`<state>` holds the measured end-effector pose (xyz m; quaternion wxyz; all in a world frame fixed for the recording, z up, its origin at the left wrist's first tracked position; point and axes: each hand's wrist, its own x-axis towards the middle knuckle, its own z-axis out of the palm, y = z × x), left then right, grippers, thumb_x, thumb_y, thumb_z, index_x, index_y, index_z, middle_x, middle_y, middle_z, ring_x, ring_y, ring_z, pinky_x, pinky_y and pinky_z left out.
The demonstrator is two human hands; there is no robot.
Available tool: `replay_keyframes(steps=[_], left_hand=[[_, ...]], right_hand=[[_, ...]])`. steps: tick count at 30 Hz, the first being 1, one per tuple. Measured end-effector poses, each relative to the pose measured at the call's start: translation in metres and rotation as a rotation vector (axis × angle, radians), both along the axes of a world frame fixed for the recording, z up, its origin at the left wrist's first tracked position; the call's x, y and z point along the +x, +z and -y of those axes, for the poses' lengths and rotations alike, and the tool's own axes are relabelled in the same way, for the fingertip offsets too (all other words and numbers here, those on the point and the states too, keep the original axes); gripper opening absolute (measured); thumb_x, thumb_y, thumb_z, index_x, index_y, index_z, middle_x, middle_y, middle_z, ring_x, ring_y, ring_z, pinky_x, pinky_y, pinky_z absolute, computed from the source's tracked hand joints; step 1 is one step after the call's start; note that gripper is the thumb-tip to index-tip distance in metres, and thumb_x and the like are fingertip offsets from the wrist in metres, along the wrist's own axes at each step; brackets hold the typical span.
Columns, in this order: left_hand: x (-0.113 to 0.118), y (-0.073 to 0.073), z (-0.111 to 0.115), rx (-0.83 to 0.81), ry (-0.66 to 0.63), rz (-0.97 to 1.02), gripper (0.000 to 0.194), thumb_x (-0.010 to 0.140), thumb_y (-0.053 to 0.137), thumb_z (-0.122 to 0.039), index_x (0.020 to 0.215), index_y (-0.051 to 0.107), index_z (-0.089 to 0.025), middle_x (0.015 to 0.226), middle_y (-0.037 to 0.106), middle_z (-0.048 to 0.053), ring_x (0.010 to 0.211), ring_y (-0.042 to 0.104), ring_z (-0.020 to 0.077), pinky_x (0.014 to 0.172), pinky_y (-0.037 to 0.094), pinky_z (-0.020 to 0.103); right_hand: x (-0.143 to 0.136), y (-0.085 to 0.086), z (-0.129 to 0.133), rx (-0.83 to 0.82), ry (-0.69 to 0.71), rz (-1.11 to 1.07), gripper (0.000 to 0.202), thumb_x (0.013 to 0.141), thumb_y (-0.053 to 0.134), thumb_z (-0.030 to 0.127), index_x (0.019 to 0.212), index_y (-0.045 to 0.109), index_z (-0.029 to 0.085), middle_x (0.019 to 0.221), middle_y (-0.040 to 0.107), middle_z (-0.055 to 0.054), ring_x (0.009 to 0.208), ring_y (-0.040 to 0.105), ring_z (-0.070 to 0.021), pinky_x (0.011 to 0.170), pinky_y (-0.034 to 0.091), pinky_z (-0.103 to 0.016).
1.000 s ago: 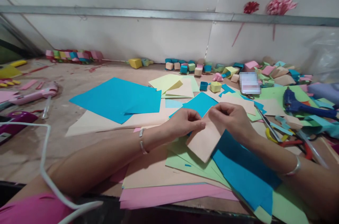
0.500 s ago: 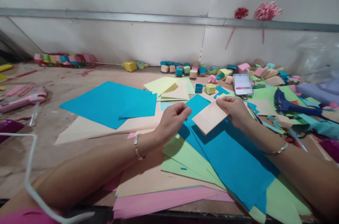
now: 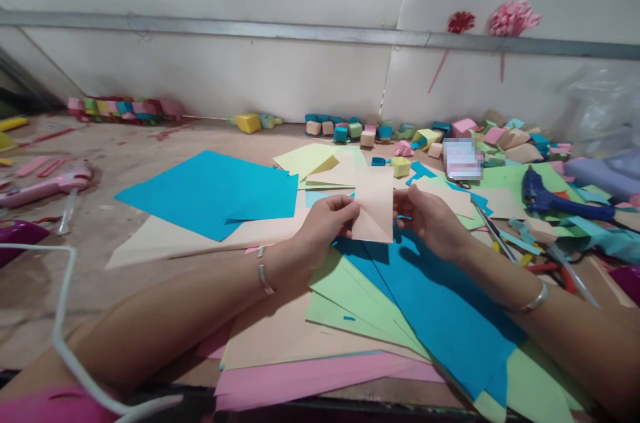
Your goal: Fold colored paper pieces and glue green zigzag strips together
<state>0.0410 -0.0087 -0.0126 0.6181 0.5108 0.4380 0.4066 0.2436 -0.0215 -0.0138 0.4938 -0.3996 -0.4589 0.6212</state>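
A small peach paper piece [image 3: 374, 206] is upright between my two hands, above blue sheets [image 3: 440, 296]. My left hand [image 3: 333, 216] pinches its left edge between thumb and fingers. At the paper's right edge is my right hand [image 3: 433, 219], its fingers spread and curved, with some fingertips behind the edge; no grip shows there. Light green sheets [image 3: 350, 316] and a large peach sheet [image 3: 270, 343] lie under and beside the blue ones. Another blue sheet [image 3: 210, 193] rests to the left.
Small paper cubes [image 3: 367, 135] line the wall. A phone [image 3: 463, 159], a blue glue gun [image 3: 555, 199] and paper scraps [image 3: 595, 233] lie at the right. A pink glue gun [image 3: 55, 186] is at the left, with a white cable [image 3: 60, 309] nearer.
The peach paper has turned upright and moved slightly left. My left hand has taken hold of its left edge, while my right hand's fingers have opened at the right edge.
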Motion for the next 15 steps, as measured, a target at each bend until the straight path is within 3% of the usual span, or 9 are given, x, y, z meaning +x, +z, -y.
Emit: replay_keyframes(steps=[4, 9, 12, 15], left_hand=[[0.000, -0.003, -0.004, -0.054, -0.017, 0.050, 0.013, 0.082, 0.065, -0.025, 0.077, 0.062, -0.014, 0.067, 0.056, 0.001, 0.054, 0.053, 0.0074, 0.048, 0.044, 0.017], [0.002, -0.002, 0.001, -0.054, -0.141, 0.030, 0.012, 0.087, 0.061, -0.025, 0.088, 0.065, -0.014, 0.075, 0.064, 0.004, 0.058, 0.060, 0.0086, 0.057, 0.051, 0.021], [0.003, 0.000, 0.004, -0.031, -0.213, 0.024, 0.028, 0.089, 0.060, -0.040, 0.086, 0.066, -0.013, 0.076, 0.067, 0.007, 0.060, 0.062, 0.0118, 0.059, 0.051, 0.024], [0.001, 0.002, 0.007, -0.040, -0.231, 0.052, 0.055, 0.086, 0.053, -0.066, 0.085, 0.067, -0.012, 0.080, 0.069, 0.012, 0.070, 0.065, 0.0182, 0.063, 0.053, 0.028]], right_hand=[[-0.003, -0.005, 0.003, 0.011, 0.059, 0.090, 0.035, 0.079, 0.070, 0.053, 0.094, 0.072, 0.021, 0.094, 0.070, -0.005, 0.078, 0.060, -0.0170, 0.062, 0.047, -0.026], [-0.004, -0.006, 0.008, 0.083, 0.100, 0.133, 0.043, 0.077, 0.074, 0.052, 0.108, 0.070, 0.023, 0.102, 0.071, -0.006, 0.087, 0.064, -0.0203, 0.076, 0.052, -0.032], [-0.006, -0.003, 0.012, 0.146, 0.130, 0.179, 0.044, 0.075, 0.074, 0.052, 0.110, 0.068, 0.024, 0.109, 0.070, -0.006, 0.094, 0.064, -0.0222, 0.078, 0.052, -0.033], [-0.009, 0.003, 0.016, 0.209, 0.106, 0.289, 0.038, 0.079, 0.070, 0.049, 0.105, 0.068, 0.022, 0.095, 0.070, -0.005, 0.077, 0.061, -0.0182, 0.065, 0.050, -0.030]])
